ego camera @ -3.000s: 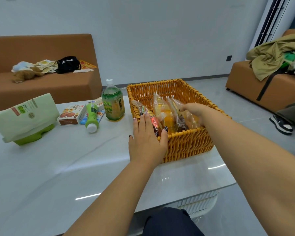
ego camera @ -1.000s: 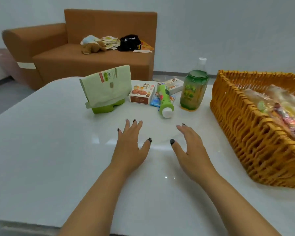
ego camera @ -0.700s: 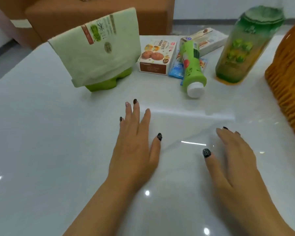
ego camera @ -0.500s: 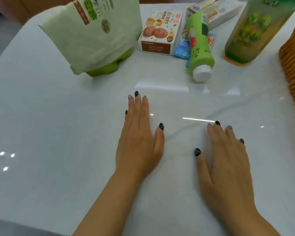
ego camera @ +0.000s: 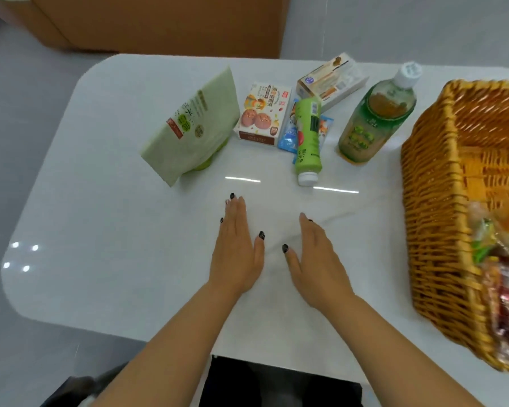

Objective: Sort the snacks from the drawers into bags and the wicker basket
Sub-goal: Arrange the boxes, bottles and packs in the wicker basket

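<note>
Your white table (ego camera: 106, 218) stands in front of a brown sofa (ego camera: 165, 22). The wicker basket (ego camera: 441, 218) sits at its right edge with wrapped snacks (ego camera: 500, 277) packed in its near corner. Left of the basket stand a green-tea bottle (ego camera: 370, 118), a lying green bottle (ego camera: 306, 139), a biscuit box (ego camera: 262, 113) and a pale green bag (ego camera: 194, 127). Your left hand (ego camera: 237, 251) and right hand (ego camera: 315, 259) lie flat on the table, fingers straight, holding nothing.

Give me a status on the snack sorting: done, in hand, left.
Done: wrapped snacks lie in the wicker basket. In hand: nothing; left hand and right hand lie flat on the table. Left: cookie box, lying green bottle and tea bottle outside the basket.
</note>
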A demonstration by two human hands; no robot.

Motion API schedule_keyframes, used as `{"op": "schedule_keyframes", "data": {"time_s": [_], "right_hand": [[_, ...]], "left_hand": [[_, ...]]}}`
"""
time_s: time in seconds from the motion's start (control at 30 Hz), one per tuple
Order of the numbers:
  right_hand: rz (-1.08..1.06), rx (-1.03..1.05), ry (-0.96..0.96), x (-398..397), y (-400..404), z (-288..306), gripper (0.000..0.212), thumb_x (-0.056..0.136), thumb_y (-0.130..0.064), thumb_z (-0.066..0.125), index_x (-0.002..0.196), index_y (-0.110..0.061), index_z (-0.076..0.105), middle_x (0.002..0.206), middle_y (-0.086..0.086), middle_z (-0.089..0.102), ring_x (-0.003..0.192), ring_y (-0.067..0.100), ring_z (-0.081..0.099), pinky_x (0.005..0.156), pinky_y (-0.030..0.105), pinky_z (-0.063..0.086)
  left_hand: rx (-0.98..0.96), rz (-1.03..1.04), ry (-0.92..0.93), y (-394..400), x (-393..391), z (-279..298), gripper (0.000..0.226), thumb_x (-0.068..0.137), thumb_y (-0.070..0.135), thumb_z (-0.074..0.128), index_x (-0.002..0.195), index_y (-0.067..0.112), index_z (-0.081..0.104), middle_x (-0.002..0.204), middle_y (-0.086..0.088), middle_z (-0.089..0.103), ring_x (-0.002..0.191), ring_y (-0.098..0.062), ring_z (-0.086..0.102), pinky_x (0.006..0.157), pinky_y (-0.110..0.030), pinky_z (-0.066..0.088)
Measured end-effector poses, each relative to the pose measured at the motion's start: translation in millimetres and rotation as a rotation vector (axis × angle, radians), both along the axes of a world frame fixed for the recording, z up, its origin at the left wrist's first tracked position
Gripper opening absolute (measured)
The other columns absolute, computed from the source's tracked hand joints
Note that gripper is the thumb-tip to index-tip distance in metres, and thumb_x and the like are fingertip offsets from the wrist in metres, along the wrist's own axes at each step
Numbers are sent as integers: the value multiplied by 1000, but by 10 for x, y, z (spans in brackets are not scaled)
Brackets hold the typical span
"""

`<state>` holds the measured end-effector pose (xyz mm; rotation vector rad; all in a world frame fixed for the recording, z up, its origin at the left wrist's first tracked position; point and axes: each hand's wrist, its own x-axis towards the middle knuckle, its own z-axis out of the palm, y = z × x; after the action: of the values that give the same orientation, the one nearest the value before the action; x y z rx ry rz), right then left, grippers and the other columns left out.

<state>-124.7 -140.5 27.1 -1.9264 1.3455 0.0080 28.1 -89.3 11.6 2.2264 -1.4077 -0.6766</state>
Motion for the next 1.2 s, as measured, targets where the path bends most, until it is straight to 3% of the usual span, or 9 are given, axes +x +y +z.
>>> {"op": "schedule_keyframes", "data": {"time_s": [0.2, 0.33, 0.53, 0.67, 0.87, 0.97, 1.03, 1.1, 1.2], "right_hand": [[172, 32, 0, 88, -374, 736, 65, 102, -42, 33, 154, -26, -2, 162, 3, -3, 145, 21, 18, 114, 35, 30], [236, 44, 43, -4, -562, 1119, 65, 102, -39, 37, 155, -26, 1, 162, 4, -7, 144, 24, 22, 111, 35, 34], [269, 70, 74, -248, -745, 1489, 65, 101, -35, 43, 154, -23, 7, 161, 2, -6, 140, 25, 29, 109, 34, 36], [274, 113, 97, -188, -881, 1502, 64, 101, -34, 44, 153, -21, 9, 160, 2, -4, 136, 26, 34, 106, 34, 39], [205, 155, 81, 165, -1077, 1373, 63, 101, -35, 44, 153, -18, 13, 159, 4, -1, 136, 26, 34, 106, 36, 39], [208, 182, 71, 317, -1153, 1343, 63, 101, -35, 44, 153, -19, 13, 161, 2, -5, 141, 26, 28, 109, 36, 36], [202, 197, 73, 411, -1223, 1356, 64, 101, -35, 45, 154, -21, 13, 161, 1, -7, 144, 24, 25, 110, 35, 35], [186, 207, 76, 485, -1295, 1390, 64, 100, -35, 46, 153, -22, 14, 161, 0, -6, 144, 23, 26, 109, 33, 36], [187, 200, 83, 568, -1422, 1442, 63, 100, -36, 45, 153, -22, 14, 161, -1, -5, 144, 24, 26, 109, 34, 38]], "left_hand": [[37, 8, -9, -33, -106, 627, 83, 101, 32, 46, 144, 36, -24, 150, 25, -29, 135, 15, -25, 111, -10, -9], [52, 26, -22, 3, -112, 953, 83, 100, 29, 48, 148, 32, -20, 155, 20, -23, 142, 7, -17, 110, -7, -10], [32, 171, -25, -219, -46, 1380, 87, 97, 19, 55, 155, 16, -8, 164, 3, -9, 151, -10, -3, 115, -20, 4], [-25, 173, -77, -574, 289, 1486, 89, 93, 11, 59, 156, 8, -3, 165, -4, -6, 151, -16, -6, 121, -31, 8], [4, 266, -181, -1351, 930, 1424, 85, 91, 3, 56, 155, 5, 0, 165, -11, 0, 152, -25, -6, 123, -40, 3], [109, 321, -194, -1532, 1184, 1331, 75, 93, 4, 52, 156, 16, 13, 162, -8, 19, 152, -24, 4, 119, -44, 18], [184, 361, -195, -1566, 1307, 1276, 63, 96, 11, 49, 154, 21, 27, 156, -7, 34, 148, -25, 21, 112, -44, 30], [229, 377, -163, -1627, 1403, 1240, 54, 98, 18, 48, 150, 22, 35, 145, -7, 50, 133, -29, 44, 99, -42, 42], [352, 306, -150, -1734, 1513, 1159, 36, 99, 23, 45, 133, 19, 54, 120, -10, 64, 106, -32, 59, 80, -36, 46]]}}
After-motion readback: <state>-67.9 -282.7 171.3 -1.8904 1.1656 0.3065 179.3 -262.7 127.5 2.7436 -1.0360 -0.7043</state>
